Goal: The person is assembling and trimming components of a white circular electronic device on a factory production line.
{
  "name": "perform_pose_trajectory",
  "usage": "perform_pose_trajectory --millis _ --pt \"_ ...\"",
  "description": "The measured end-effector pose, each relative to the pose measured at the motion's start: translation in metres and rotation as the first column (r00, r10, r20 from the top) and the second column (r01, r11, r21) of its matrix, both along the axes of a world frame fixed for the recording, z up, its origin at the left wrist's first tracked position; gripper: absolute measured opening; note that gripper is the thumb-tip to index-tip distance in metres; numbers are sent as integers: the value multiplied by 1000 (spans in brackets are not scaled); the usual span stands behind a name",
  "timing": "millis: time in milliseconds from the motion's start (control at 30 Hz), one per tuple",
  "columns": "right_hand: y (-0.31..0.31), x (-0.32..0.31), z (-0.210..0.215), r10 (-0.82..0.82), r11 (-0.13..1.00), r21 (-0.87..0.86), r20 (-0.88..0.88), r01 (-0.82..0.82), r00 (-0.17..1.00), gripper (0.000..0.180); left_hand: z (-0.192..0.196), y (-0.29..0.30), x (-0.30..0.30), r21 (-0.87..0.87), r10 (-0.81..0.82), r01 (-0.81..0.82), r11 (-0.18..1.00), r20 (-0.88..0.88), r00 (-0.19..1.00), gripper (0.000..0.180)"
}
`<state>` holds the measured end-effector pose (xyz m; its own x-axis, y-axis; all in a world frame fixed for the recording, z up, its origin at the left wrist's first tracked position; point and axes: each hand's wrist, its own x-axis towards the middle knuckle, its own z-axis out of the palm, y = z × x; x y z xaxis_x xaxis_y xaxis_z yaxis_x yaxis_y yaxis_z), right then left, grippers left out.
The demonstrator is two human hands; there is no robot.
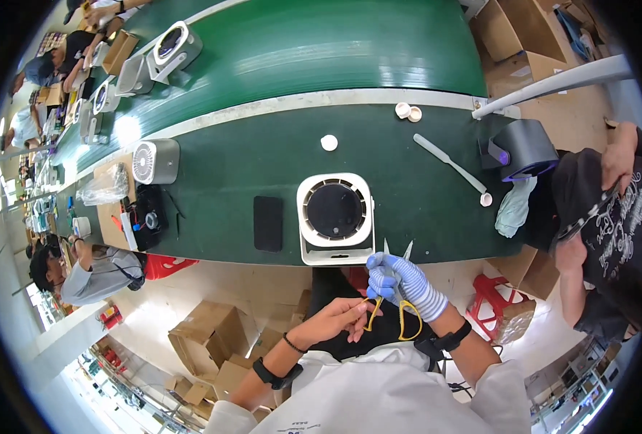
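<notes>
My right hand (pixel 402 283), in a blue-and-white striped glove, is closed around the middle of yellow-handled scissors (pixel 401 320). Their blades point away from me, spread apart, just off the table's front edge. My bare left hand (pixel 341 318) has its fingers closed on one of the yellow handle loops. Directly beyond my hands, a white unit with a round black face and slotted ring (pixel 335 208) lies on the green table, with its bracket toward me. To its left lies a flat black rectangle (pixel 268 224), like a phone. A white round cap (pixel 328 142) sits behind the unit.
At the right are a pale long-handled tool (pixel 447 160), a dark grey device (pixel 527 150) and a crumpled cloth (pixel 515 208). Another white fan-like unit (pixel 156 161) stands left. A green conveyor (pixel 350 50) runs behind a pale rail. Co-workers stand at both sides; cardboard boxes (pixel 209 335) lie below.
</notes>
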<state>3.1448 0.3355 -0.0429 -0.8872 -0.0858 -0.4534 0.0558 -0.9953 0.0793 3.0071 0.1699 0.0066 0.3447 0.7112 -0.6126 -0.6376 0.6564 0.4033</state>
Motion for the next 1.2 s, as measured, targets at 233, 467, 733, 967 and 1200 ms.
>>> perform_pose_trajectory --millis 233,467,733,967,1200 --pt "-5 2 28 207 849 453 189 -273 960 55 -5 -13 -32 -61 -116 114 992 -23 993 40" --pt "-24 7 36 248 877 316 345 -361 905 53 -11 -11 -74 -11 -228 231 973 -212 950 37" --pt "-58 8 21 131 876 404 326 -263 936 49 -6 -7 -72 -47 -296 293 955 -191 936 37" --pt "-54 10 21 -77 814 579 174 -39 982 46 1 15 -66 -47 -338 335 941 -82 938 38" --pt "-28 18 11 52 851 494 256 -177 965 54 -1 17 -58 -143 -372 360 922 -76 925 41"
